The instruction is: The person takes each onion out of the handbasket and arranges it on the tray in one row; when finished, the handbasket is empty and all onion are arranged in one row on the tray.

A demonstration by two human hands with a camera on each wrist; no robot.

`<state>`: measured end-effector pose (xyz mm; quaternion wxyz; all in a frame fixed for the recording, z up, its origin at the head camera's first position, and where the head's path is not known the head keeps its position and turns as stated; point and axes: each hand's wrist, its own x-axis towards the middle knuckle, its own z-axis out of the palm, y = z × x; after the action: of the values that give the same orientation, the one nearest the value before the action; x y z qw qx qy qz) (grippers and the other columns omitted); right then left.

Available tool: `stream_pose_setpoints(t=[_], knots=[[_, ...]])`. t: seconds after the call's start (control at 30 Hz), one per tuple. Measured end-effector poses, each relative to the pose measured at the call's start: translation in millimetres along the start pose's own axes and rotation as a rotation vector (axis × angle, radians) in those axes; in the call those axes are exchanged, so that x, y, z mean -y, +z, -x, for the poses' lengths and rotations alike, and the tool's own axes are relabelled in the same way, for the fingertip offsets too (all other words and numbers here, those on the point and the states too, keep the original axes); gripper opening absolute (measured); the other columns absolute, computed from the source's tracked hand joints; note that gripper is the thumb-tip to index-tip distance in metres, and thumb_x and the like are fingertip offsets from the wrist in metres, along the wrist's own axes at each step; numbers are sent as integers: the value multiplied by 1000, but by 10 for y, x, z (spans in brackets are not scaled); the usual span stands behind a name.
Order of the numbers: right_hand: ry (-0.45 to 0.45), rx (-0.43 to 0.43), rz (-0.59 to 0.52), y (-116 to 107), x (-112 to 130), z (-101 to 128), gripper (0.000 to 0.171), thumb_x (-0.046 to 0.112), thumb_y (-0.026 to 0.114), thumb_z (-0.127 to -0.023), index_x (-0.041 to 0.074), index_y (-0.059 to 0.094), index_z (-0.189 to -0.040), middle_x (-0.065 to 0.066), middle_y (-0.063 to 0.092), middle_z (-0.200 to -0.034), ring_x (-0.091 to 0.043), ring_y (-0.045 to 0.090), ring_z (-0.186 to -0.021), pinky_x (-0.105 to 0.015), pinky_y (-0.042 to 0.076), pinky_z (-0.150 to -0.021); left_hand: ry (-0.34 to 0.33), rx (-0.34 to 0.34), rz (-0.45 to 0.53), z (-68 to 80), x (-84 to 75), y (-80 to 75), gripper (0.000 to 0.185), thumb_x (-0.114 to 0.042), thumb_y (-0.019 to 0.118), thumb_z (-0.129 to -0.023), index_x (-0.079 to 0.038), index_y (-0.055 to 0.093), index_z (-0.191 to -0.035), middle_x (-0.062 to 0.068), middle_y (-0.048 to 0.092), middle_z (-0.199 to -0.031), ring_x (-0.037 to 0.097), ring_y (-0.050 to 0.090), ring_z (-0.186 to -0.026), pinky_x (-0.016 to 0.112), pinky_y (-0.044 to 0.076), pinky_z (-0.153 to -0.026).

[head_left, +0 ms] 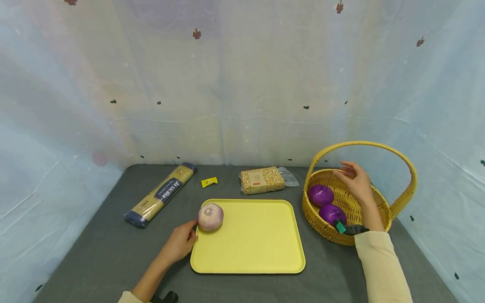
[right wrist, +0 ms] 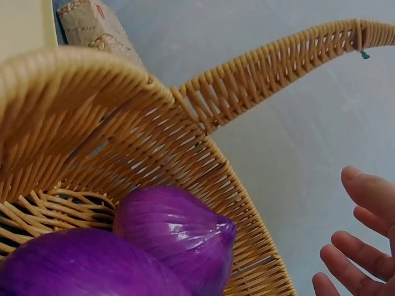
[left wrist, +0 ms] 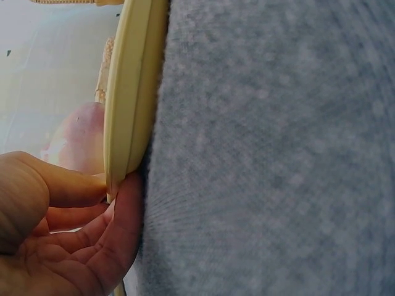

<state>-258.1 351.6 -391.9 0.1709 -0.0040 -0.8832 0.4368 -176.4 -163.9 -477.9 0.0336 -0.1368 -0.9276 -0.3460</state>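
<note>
Head view, read from left to right: I see a long pasta packet [head_left: 161, 194] lying on the grey table [head_left: 94, 252], with a small yellow tag [head_left: 209, 182] beyond it. Next comes my left hand [head_left: 178, 244]. Its fingers are relaxed and uncurled; the fingertips touch the left rim of the yellow tray [head_left: 257, 248] and lie just beside the pale onion [head_left: 210, 216]. I cannot tell whether they also touch the onion. The left wrist view confirms that the hand [left wrist: 68, 240] grips nothing: the fingers rest along the tray edge [left wrist: 126, 105], with the pale onion [left wrist: 77, 139] just behind it.

The pale onion sits on the tray at its near-left corner. A bag of grain [head_left: 262, 180] lies behind the tray.

To the right stands the wicker basket [head_left: 379, 202]. Two purple onions [head_left: 320, 195] [head_left: 332, 213] lie inside it, touching each other. My right hand [head_left: 356, 181] hovers over the basket with fingers spread and holds nothing; the right wrist view shows the open fingers [right wrist: 364, 246] apart from the nearer purple onion [right wrist: 176, 231].

Progress, as I judge it: one onion is on the tray, two remain in the basket, and neither is gripped yet.
</note>
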Motion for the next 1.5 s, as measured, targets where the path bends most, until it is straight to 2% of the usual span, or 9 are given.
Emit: stream_pose_setpoints(t=[0.2, 0.5, 0.9, 1.23, 1.5], knots=[[36, 27, 13, 22, -82, -46, 62, 40, 60, -89, 4, 42, -136, -24, 49, -128, -39, 48, -116, -46, 42, -86, 0, 0, 0, -6, -8, -3, 33, 7, 63, -79, 11, 57, -111, -2, 46, -66, 8, 40, -56, 23, 34, -52], [46, 146, 25, 82, -195, -36, 64, 39, 60, -89, 0, 42, -135, -30, 45, -129, -45, 45, -116, -57, 40, -89, 6, 0, 2, -11, -17, 0, 34, 7, 63, -79, 12, 56, -112, -2, 47, -65, 7, 40, -55, 23, 35, -52], [50, 366, -28, 203, -315, -58, 67, 32, 65, -87, -2, 37, -138, -30, 39, -135, -46, 38, -123, -58, 37, -93, 9, -10, 6, 12, 0, 8, 33, 7, 64, -79, 12, 57, -111, -3, 45, -64, 6, 39, -55, 23, 34, -51], [46, 486, 33, 237, -360, -23, 69, 31, 67, -85, 2, 37, -139, -29, 40, -135, -47, 40, -120, -57, 38, -92, -32, 24, 15, 15, 13, 14, 34, 6, 63, -80, 11, 56, -113, -2, 45, -65, 7, 39, -55, 23, 34, -51], [62, 560, 90, 244, -375, -38, 70, 34, 69, -82, 5, 40, -138, -27, 40, -134, -45, 42, -118, -56, 43, -86, -28, 20, 15, -5, 4, 8, 34, 6, 63, -80, 11, 56, -112, -2, 45, -65, 7, 39, -55, 23, 34, -51]])
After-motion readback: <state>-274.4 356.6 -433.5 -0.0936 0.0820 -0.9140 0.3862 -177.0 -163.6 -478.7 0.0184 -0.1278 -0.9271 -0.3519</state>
